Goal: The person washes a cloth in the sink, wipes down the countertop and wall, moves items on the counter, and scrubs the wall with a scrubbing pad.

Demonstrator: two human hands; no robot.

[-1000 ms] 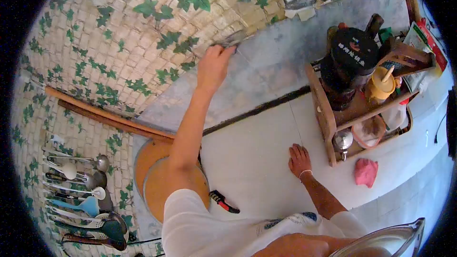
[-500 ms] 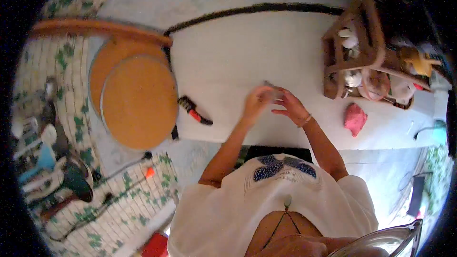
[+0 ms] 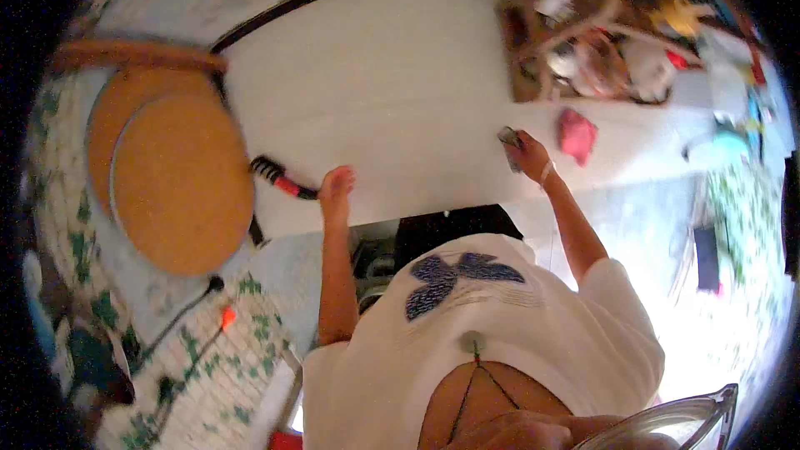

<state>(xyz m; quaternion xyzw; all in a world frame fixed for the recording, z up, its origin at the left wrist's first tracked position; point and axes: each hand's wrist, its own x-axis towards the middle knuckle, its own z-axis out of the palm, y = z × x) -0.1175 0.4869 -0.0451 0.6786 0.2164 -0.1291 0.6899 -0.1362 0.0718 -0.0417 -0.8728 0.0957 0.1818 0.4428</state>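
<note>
My right hand is closed around a small grey-and-dark object; its kind is too blurred to make out. It is over the right part of the white table, beside a crumpled pink-red cloth-like thing. Near the table's front edge, my left hand is at the right end of a black, ridged tool with a red band. Blur hides whether its fingers grip that end or only come close to it.
A brown rack holding bags and small items stands at the back right. Two round tan stool tops or boards overlap left of the white table. A teal item lies far right.
My hands, together over the table before, have parted: the left went to the black-and-red tool, the right moved toward the pink-red thing with the small grey object. The camera view shifted too.
</note>
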